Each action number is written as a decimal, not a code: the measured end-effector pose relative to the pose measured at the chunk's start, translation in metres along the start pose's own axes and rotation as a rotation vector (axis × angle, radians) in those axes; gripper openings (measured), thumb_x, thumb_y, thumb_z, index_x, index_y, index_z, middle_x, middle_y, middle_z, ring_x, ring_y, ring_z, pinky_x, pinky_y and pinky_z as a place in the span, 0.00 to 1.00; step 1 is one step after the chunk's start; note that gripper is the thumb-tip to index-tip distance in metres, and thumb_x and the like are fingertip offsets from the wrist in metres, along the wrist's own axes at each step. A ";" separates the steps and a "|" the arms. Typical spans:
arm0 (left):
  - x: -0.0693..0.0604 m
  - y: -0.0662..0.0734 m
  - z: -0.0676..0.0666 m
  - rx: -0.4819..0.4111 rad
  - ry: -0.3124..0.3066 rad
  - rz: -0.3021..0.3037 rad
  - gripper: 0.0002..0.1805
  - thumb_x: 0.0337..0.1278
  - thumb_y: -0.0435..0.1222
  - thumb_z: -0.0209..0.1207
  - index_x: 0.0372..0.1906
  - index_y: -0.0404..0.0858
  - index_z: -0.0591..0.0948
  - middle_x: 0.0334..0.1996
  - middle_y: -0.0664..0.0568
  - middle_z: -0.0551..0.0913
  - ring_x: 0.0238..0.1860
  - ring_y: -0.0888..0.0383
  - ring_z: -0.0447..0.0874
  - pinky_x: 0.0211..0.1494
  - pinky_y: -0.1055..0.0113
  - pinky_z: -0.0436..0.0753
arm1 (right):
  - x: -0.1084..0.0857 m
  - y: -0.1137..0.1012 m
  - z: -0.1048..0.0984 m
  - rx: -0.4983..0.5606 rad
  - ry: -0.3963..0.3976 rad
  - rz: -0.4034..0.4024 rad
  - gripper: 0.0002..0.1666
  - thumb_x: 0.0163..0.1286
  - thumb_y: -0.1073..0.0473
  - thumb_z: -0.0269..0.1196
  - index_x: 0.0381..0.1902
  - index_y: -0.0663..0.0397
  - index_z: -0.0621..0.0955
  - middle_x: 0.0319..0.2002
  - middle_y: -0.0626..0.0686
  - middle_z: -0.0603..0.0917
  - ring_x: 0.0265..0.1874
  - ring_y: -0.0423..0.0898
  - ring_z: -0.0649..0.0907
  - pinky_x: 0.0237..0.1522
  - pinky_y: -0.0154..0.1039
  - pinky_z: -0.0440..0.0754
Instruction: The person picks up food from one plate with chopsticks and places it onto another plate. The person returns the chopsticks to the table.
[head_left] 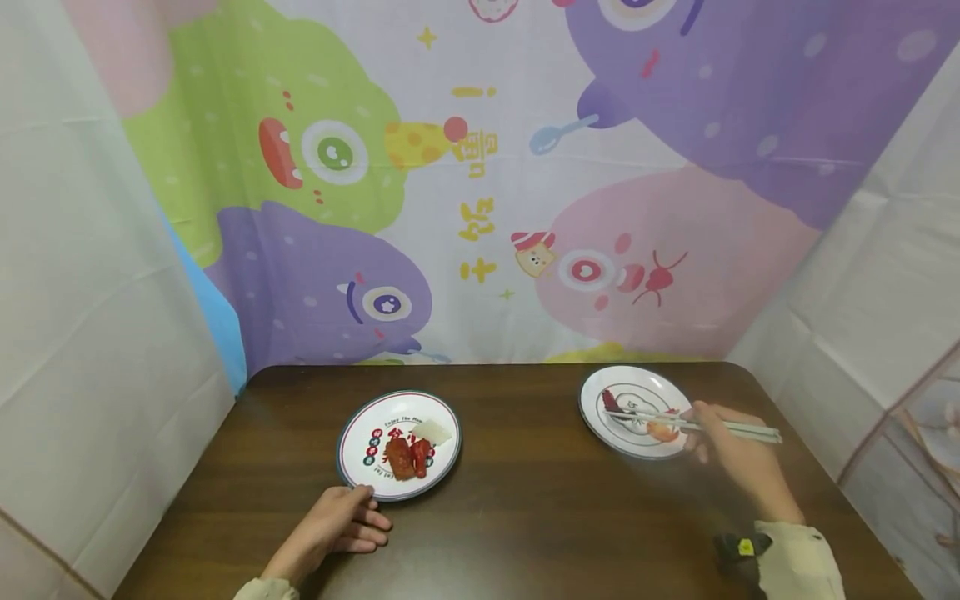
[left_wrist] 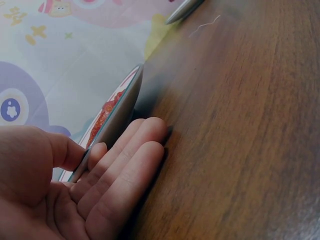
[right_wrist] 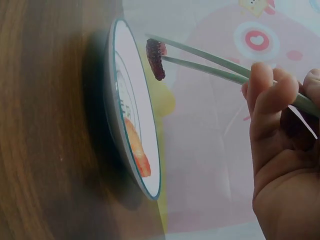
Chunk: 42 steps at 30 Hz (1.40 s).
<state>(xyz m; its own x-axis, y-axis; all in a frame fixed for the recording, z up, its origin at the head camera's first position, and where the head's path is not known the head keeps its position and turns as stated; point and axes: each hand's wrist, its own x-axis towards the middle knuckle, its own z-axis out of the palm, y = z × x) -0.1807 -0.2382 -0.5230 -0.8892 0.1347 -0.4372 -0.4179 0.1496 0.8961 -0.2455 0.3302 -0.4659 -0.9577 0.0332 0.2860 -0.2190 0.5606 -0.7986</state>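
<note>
My left hand (head_left: pixel 333 525) pinches the near rim of a round white plate (head_left: pixel 442 408), thumb over the edge and index finger beneath; the other fingers rest by the table. On this plate lie a brown fried piece (head_left: pixel 400 459), a red glossy piece (head_left: pixel 422 457) and a pale white piece (head_left: pixel 432 432). In my right hand (head_left: pixel 727 450) is a pair of pale green chopsticks (right_wrist: pixel 210 67). Between their tips hangs a dark red, bumpy piece that looks like a mulberry (right_wrist: pixel 156 59), above the second white plate (head_left: pixel 595 392). A shrimp-like orange piece (right_wrist: pixel 136 147) lies on that plate.
Both plates stand on a dark wooden table (head_left: pixel 517 500), the second one at the back right. A cartoon-printed cloth (head_left: pixel 480 317) hangs behind the table's far edge, with pale cloth at both sides. A black strap with a yellow mark (head_left: pixel 744 547) is by my right sleeve.
</note>
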 end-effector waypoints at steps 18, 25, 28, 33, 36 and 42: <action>-0.001 0.000 0.001 -0.006 -0.005 0.007 0.17 0.76 0.42 0.43 0.36 0.34 0.75 0.30 0.47 0.90 0.30 0.55 0.92 0.34 0.62 0.91 | 0.002 -0.011 0.005 0.124 -0.061 0.020 0.31 0.82 0.46 0.52 0.51 0.74 0.82 0.28 0.54 0.90 0.25 0.44 0.88 0.30 0.41 0.91; 0.000 0.000 0.000 -0.005 -0.002 -0.001 0.17 0.76 0.42 0.43 0.37 0.34 0.75 0.30 0.47 0.89 0.30 0.55 0.92 0.34 0.62 0.91 | 0.003 -0.015 0.006 0.169 -0.078 0.010 0.30 0.83 0.48 0.52 0.50 0.76 0.81 0.27 0.55 0.90 0.24 0.43 0.88 0.30 0.43 0.91; 0.000 0.000 0.000 -0.006 -0.001 -0.002 0.17 0.76 0.41 0.43 0.37 0.33 0.75 0.30 0.47 0.89 0.30 0.55 0.92 0.34 0.62 0.91 | 0.004 -0.017 0.007 0.146 -0.075 0.008 0.30 0.83 0.47 0.52 0.49 0.75 0.82 0.26 0.52 0.89 0.24 0.43 0.88 0.28 0.42 0.90; 0.000 0.001 0.000 -0.005 0.001 0.000 0.17 0.75 0.41 0.43 0.37 0.33 0.75 0.30 0.47 0.89 0.30 0.55 0.91 0.33 0.62 0.91 | 0.004 -0.017 0.009 0.141 -0.067 -0.037 0.28 0.83 0.50 0.52 0.47 0.74 0.83 0.28 0.60 0.90 0.23 0.46 0.89 0.28 0.42 0.90; -0.001 0.001 0.000 -0.004 -0.002 0.002 0.17 0.75 0.41 0.43 0.37 0.34 0.75 0.30 0.47 0.89 0.30 0.55 0.92 0.33 0.62 0.91 | 0.003 -0.017 0.009 0.124 -0.067 -0.021 0.28 0.83 0.49 0.53 0.48 0.73 0.84 0.29 0.60 0.90 0.24 0.46 0.89 0.30 0.41 0.90; -0.001 0.001 0.000 -0.005 -0.011 0.005 0.16 0.75 0.41 0.43 0.36 0.34 0.75 0.30 0.47 0.90 0.30 0.55 0.92 0.34 0.62 0.91 | 0.001 -0.017 0.009 0.060 -0.079 0.026 0.31 0.82 0.45 0.52 0.52 0.71 0.83 0.31 0.57 0.90 0.26 0.43 0.88 0.31 0.40 0.90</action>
<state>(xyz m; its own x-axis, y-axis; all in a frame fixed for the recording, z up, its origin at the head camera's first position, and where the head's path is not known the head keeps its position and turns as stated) -0.1798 -0.2387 -0.5219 -0.8895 0.1459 -0.4331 -0.4141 0.1436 0.8988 -0.2442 0.3136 -0.4569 -0.9743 -0.0197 0.2243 -0.2028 0.5097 -0.8361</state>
